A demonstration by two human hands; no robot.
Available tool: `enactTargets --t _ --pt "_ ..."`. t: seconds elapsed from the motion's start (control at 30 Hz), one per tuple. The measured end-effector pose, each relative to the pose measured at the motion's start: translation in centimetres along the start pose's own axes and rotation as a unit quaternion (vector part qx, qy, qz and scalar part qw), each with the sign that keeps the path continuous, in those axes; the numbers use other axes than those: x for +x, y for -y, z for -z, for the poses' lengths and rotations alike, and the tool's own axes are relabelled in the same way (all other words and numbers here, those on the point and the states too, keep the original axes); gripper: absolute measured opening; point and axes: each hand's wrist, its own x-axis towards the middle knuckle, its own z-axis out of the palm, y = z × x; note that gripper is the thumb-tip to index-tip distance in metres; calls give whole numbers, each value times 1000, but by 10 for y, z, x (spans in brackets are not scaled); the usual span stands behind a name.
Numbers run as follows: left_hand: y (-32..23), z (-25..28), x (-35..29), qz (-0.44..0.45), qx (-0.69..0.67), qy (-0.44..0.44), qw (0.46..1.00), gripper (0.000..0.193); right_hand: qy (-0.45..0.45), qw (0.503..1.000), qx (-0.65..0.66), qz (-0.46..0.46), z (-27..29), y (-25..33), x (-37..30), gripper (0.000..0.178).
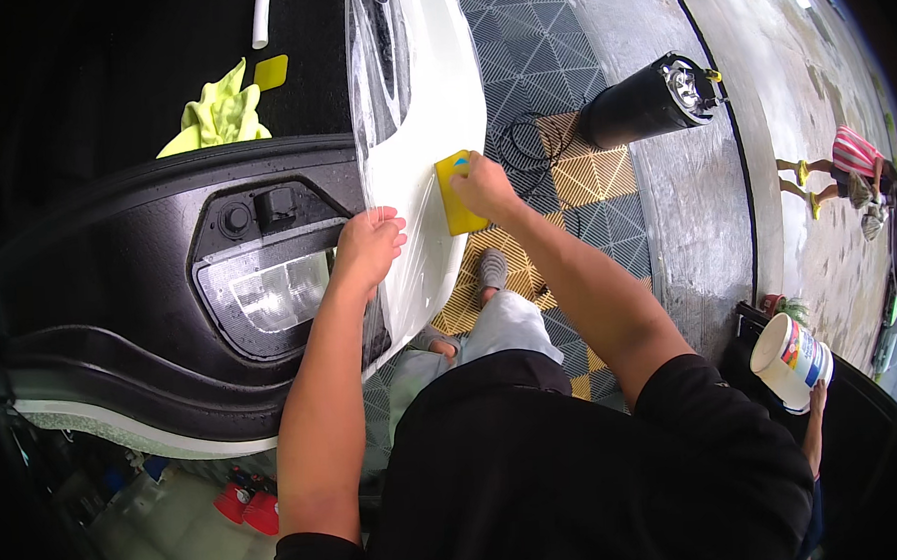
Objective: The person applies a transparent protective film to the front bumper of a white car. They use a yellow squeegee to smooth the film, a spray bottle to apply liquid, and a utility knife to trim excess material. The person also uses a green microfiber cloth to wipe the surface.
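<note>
My right hand [487, 188] grips a flat yellow squeegee card [463, 217] and presses it against the outer side of a white car body panel [439, 70]. Clear, glossy film [366, 168] lies along the panel's inner edge, with creases and streaks below my hands. At that edge my left hand [365, 248] is closed with curled fingers on the film's border; the exact pinch is partly hidden. Beside it is the dark tailgate [118, 274] with a clear lamp [274, 293] set in it.
A lime-green cloth [219, 112], another yellow card [271, 73] and a white tube [261, 18] lie beyond the tailgate. A black pressure tank [636, 107] with a hose stands on floor tiles [528, 36]. At right, another person's hand [819, 399] holds a white bucket [797, 360].
</note>
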Motion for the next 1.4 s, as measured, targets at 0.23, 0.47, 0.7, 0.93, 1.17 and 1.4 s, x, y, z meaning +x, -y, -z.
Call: enactTargets --t 0.23,0.47,0.7,0.93,1.17,1.4 --pt "-8 -2 -8 -1 15 -8 1000 36 -22 997 74 3 -52 0 -90 32" --pt "-13 -8 -9 12 33 -28 999 37 -21 988 151 -22 -77 -2 -129 34" --pt "-4 3 1 7 27 -8 1000 39 -103 955 268 -70 -41 -19 -99 31" --pt "-10 6 -7 7 11 7 1000 40 -38 985 155 -59 -49 -3 -111 27" --pt "-4 8 -34 -6 187 -16 982 34 -80 992 89 -49 -73 18 -132 20" --pt "20 9 -66 -33 177 -26 983 26 -131 987 82 -43 -97 21 -135 19"
